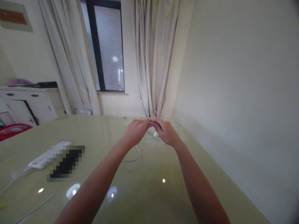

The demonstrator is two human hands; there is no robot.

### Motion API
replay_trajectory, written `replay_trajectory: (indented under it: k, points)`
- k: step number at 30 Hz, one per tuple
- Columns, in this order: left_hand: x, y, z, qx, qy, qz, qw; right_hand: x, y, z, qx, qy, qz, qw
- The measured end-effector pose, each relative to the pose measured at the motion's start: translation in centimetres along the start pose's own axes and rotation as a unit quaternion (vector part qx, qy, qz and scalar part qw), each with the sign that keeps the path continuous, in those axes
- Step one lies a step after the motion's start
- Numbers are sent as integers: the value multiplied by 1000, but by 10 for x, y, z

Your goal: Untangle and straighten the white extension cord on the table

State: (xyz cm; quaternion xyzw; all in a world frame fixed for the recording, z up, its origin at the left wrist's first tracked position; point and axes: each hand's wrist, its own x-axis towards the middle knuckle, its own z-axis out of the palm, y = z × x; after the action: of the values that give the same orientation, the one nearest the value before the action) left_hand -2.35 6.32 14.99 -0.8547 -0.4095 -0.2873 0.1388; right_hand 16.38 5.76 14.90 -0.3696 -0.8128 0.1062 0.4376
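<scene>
My left hand (137, 129) and my right hand (165, 130) meet over the far part of the table, fingertips touching. Both are closed in a pinch around something small and thin. The fingers cover most of it, so its kind cannot be made out. Just below the right fingers is a small white block (155, 134), possibly a plug; whether it hangs or lies on the table is unclear. A white cable (139, 153) curves on the table beside my left wrist, partly hidden by the forearm.
The glossy greenish table (144, 199) meets a wall on the right. At left lie a white power strip (38, 161), a dark pixelated object (67, 163) and another white cable (35, 208). A red chair back (16, 129) and a white cabinet (39, 105) stand beyond.
</scene>
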Motion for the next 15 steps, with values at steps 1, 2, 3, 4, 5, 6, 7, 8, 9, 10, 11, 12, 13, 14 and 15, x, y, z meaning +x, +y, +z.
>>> replay_trajectory:
  k: [1,2,3,4,5,6,7,8,9,10,11,12,13,14,15]
  points:
    - [-2,-1,-2,-4,-31,-19,999,-3,3,2,20,3,20,1000]
    - [-4,-3,-3,-17,-47,-40,998,-7,7,4,46,3,42,998]
    - [-7,-6,-6,-39,-47,-59,996,-11,12,6,74,4,62,995]
    - [-10,-8,-10,-69,-31,-78,994,-15,17,8,99,7,75,992]
    - [-14,-11,-14,-102,-4,-98,990,-20,23,9,117,10,80,990]
    - [-17,-13,-20,-134,30,-119,983,-25,27,11,126,12,77,989]
    - [-20,-15,-25,-161,65,-140,975,-30,31,12,126,13,71,989]
    - [-22,-18,-30,-184,98,-163,964,-33,35,13,120,15,64,991]
    - [-24,-20,-35,-203,129,-189,952,-36,38,14,112,18,58,992]
    - [-25,-23,-38,-218,154,-215,939,-37,41,14,101,24,53,993]
    - [-25,-26,-40,-231,170,-237,928,-36,44,14,84,32,51,995]
    - [-25,-28,-41,-241,173,-252,921,-34,46,15,63,40,50,996]
    - [-25,-31,-40,-253,160,-259,918,-31,48,14,39,44,46,997]
    - [-25,-33,-38,-269,133,-255,919,-26,50,14,13,42,41,998]
    - [-25,-35,-36,-295,98,-244,919,-21,51,13,-13,36,35,999]
